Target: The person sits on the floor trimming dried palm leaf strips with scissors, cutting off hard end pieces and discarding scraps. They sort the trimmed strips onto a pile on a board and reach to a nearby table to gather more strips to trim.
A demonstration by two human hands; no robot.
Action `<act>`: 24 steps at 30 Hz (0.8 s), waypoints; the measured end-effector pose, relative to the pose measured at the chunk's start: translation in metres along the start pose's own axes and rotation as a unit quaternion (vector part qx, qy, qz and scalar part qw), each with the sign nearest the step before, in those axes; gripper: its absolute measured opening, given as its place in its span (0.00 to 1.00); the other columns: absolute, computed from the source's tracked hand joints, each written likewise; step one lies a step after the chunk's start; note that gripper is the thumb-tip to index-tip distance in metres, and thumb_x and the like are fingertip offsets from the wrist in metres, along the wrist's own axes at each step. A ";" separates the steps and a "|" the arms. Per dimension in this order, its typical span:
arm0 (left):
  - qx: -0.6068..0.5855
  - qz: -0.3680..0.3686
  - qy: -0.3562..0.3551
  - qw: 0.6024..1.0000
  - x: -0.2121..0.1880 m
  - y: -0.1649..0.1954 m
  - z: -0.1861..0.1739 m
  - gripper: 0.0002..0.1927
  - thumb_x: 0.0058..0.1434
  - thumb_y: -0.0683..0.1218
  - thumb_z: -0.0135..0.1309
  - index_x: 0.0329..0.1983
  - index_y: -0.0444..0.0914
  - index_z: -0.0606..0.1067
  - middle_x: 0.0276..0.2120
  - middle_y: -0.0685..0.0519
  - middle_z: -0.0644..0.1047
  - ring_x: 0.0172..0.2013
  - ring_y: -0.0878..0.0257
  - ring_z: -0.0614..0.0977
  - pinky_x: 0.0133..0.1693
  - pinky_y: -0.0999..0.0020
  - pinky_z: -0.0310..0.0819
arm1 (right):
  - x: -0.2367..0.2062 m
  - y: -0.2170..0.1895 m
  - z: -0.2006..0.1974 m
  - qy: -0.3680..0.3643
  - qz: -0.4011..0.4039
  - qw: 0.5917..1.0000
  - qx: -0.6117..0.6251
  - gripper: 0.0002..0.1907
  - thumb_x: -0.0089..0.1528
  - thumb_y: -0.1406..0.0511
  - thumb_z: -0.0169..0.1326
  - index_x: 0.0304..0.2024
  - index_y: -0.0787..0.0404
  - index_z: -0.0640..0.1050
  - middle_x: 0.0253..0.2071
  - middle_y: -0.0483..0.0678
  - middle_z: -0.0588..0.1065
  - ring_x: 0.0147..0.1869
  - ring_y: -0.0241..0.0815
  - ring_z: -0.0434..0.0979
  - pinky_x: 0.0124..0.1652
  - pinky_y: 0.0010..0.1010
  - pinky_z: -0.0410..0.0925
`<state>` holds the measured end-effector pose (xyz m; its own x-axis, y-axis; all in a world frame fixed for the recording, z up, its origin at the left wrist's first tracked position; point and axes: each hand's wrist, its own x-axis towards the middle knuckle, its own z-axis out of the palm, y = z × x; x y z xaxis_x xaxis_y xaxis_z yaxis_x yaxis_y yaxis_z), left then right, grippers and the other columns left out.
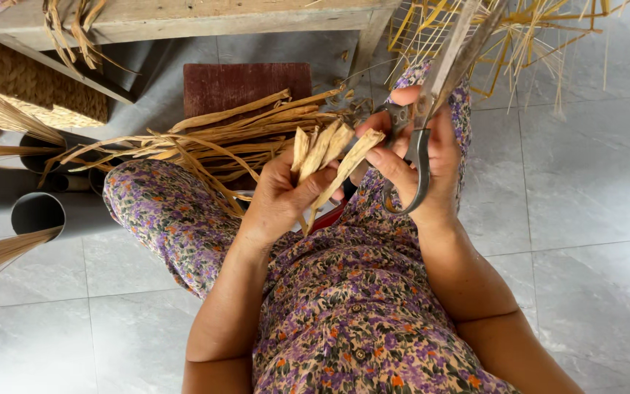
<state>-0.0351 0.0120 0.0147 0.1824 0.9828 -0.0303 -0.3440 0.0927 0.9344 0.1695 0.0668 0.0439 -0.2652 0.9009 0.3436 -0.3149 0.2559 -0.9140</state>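
Left hand (278,197) clenched round bunch of dried leaf strips (322,157), cut ends fanning up just left of scissors (421,124). Right hand (421,171) gripping scissors through loop handles, blades pointing up, fingertips touching nearest strip. Strips look light, papery, stiff-ish, likely brittle at the tips; best held low, near base, as now. Longer strip bundle (205,142) trails across lap, left of scissors.

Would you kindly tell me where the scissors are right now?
In the head view, the scissors are right of centre, held in the right hand, blades pointing up toward the wire frame, beside the dried strips gripped by the left hand.
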 end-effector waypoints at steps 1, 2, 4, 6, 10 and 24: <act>-0.002 -0.002 0.009 1.000 -0.001 -0.001 0.001 0.11 0.71 0.42 0.56 0.53 0.32 0.74 0.35 0.53 0.81 0.35 0.67 0.82 0.38 0.73 0.78 | 0.001 -0.001 0.002 0.003 0.009 1.000 0.009 0.30 0.64 0.78 0.59 0.66 0.60 0.64 0.46 0.50 0.74 0.50 0.39 0.77 0.51 0.29 0.74; -0.005 -0.004 0.019 1.000 -0.002 -0.002 0.001 0.11 0.71 0.42 0.56 0.52 0.32 0.74 0.35 0.53 0.82 0.35 0.67 0.83 0.38 0.73 0.78 | 0.001 -0.002 0.003 -0.007 0.009 1.000 0.017 0.29 0.65 0.78 0.60 0.66 0.60 0.64 0.45 0.50 0.75 0.48 0.38 0.77 0.49 0.28 0.73; -0.014 0.003 0.053 0.999 -0.005 -0.003 0.004 0.11 0.71 0.43 0.56 0.52 0.32 0.76 0.35 0.54 0.82 0.33 0.69 0.80 0.36 0.74 0.76 | 0.001 -0.003 0.004 -0.027 0.009 0.999 0.031 0.27 0.68 0.77 0.60 0.66 0.60 0.64 0.43 0.51 0.76 0.46 0.37 0.77 0.46 0.25 0.73; -0.025 0.023 0.104 0.994 -0.007 -0.004 0.009 0.12 0.72 0.42 0.58 0.54 0.31 0.79 0.35 0.53 0.81 0.28 0.71 0.73 0.32 0.75 0.69 | 0.000 -0.004 0.005 -0.021 0.013 0.999 0.022 0.28 0.68 0.76 0.60 0.67 0.59 0.65 0.40 0.48 0.74 0.44 0.36 0.77 0.42 0.26 0.76; 0.082 0.111 0.130 0.982 -0.011 -0.009 0.021 0.15 0.66 0.41 0.62 0.55 0.34 0.78 0.44 0.55 0.83 0.41 0.72 0.80 0.45 0.76 0.77 | -0.003 -0.002 0.007 -0.012 0.012 0.999 -0.028 0.26 0.69 0.75 0.60 0.65 0.60 0.65 0.41 0.49 0.75 0.42 0.33 0.76 0.39 0.23 0.73; -0.163 0.099 0.220 0.957 0.003 -0.016 0.019 0.09 0.68 0.44 0.61 0.48 0.35 0.80 0.29 0.56 0.79 0.25 0.71 0.74 0.28 0.76 0.69 | -0.008 0.022 0.006 -0.081 0.025 0.970 -0.226 0.37 0.59 0.61 0.69 0.66 0.61 0.67 0.46 0.46 0.75 0.43 0.36 0.76 0.44 0.29 0.74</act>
<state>-0.0114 0.0100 0.0062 -0.2970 0.9518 -0.0770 -0.6140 -0.1286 0.7788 0.1594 0.0632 0.0228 -0.4207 0.8587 0.2925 0.1240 0.3739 -0.9192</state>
